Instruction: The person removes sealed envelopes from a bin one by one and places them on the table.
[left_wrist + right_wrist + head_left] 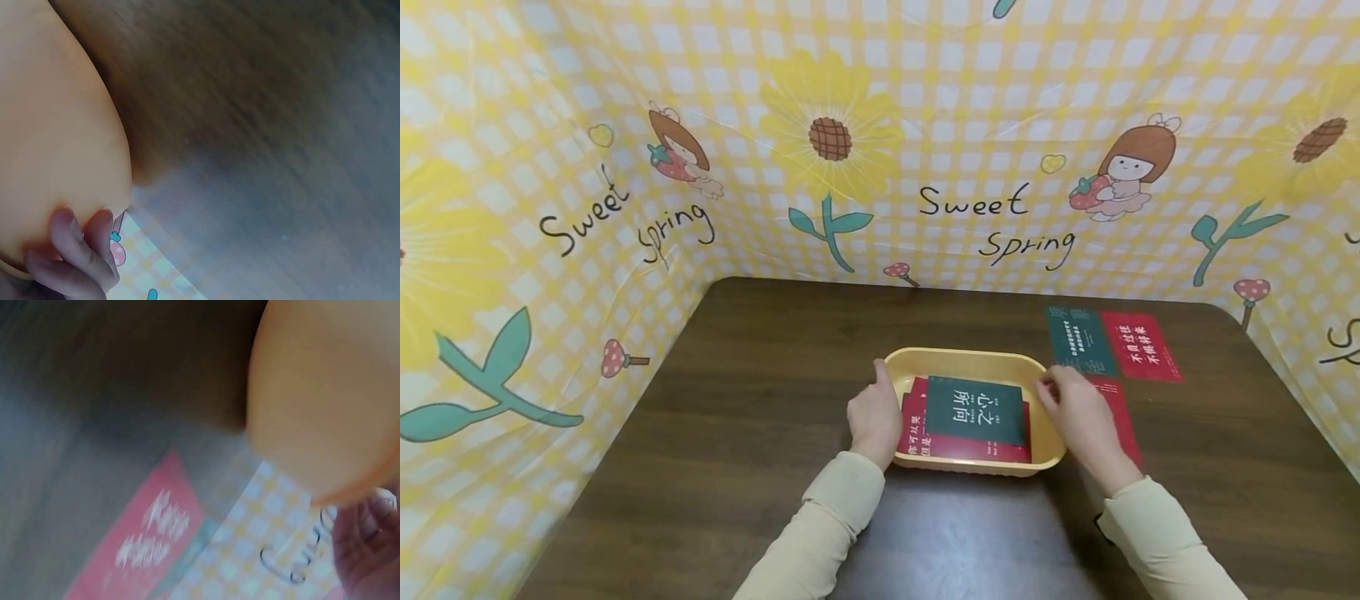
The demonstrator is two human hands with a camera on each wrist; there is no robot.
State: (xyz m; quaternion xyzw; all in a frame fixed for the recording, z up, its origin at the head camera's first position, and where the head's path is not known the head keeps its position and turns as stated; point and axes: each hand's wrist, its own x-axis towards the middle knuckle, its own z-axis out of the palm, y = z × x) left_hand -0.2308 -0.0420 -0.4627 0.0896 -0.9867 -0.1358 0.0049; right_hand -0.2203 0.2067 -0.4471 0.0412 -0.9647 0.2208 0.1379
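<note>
A yellow plastic tray point(966, 358) with rounded corners stands on the table. Inside it, a dark green card point(951, 408) with white characters lies over several red cards point(962, 448). My left hand point(874, 417) grips the tray's left rim, thumb along the top; its fingertips point(64, 219) press the outer wall in the left wrist view. Close at the right rim is my right hand point(1082, 421), fingers loosely bent. The right wrist view has this hand point(365, 547) beside the tray's edge, nothing held in it.
To the tray's right lie a green card point(1072, 343), a red card point(1144, 346) and another red card point(1122, 421), partly behind my right hand. A yellow checked cloth point(865, 167) with flowers hangs behind the brown wooden table point(737, 433).
</note>
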